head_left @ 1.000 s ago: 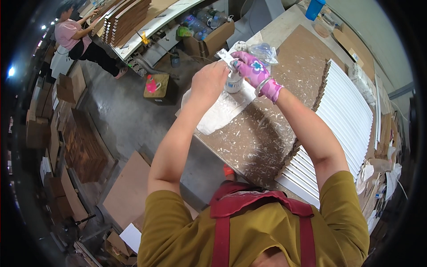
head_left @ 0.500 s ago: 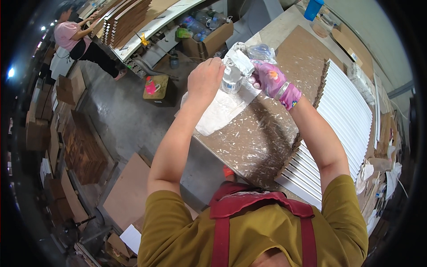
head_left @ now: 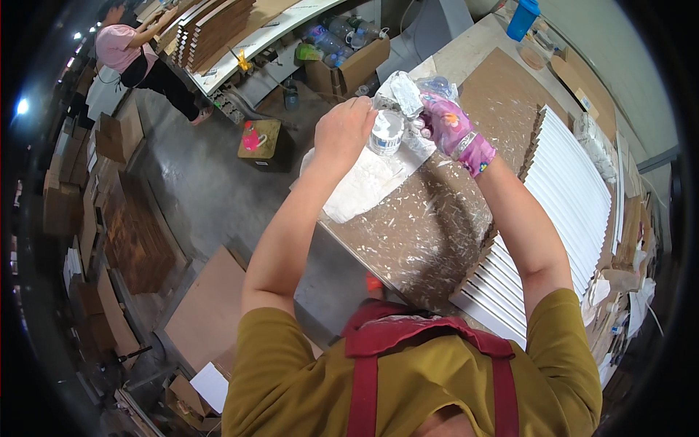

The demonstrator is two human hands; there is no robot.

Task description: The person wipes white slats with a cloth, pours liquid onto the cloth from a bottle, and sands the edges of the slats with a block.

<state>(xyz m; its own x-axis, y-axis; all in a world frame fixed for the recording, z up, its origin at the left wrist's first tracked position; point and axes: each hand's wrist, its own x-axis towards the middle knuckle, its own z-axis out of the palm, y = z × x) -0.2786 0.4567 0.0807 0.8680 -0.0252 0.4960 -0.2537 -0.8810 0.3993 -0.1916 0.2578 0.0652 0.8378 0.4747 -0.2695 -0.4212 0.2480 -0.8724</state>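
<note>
A small white jar (head_left: 386,135) with a printed label stands between my hands, on a white cloth (head_left: 364,191) spread over the bench corner. My bare left hand (head_left: 345,130) is closed close against the jar's left side; its fingertips are hidden, and what they grip cannot be made out. My right hand (head_left: 449,125), in a pink flowered glove, has its fingers curled around crumpled white wrapping (head_left: 400,92). That wrapping bunches up just beyond the jar. A clear plastic bag (head_left: 439,87) lies behind the glove.
Grooved white strips (head_left: 564,200) lie stacked to the right on the scrap-strewn brown bench (head_left: 415,251). A blue cup (head_left: 523,20) stands far back. On the floor at left sits a square tin (head_left: 266,144). A person in pink (head_left: 120,47) works at another table, beside a box of bottles (head_left: 357,69).
The crumpled wrapping has shifted away from the jar, and more of the jar's top shows. Both hands stay around it. The whole view has moved slightly.
</note>
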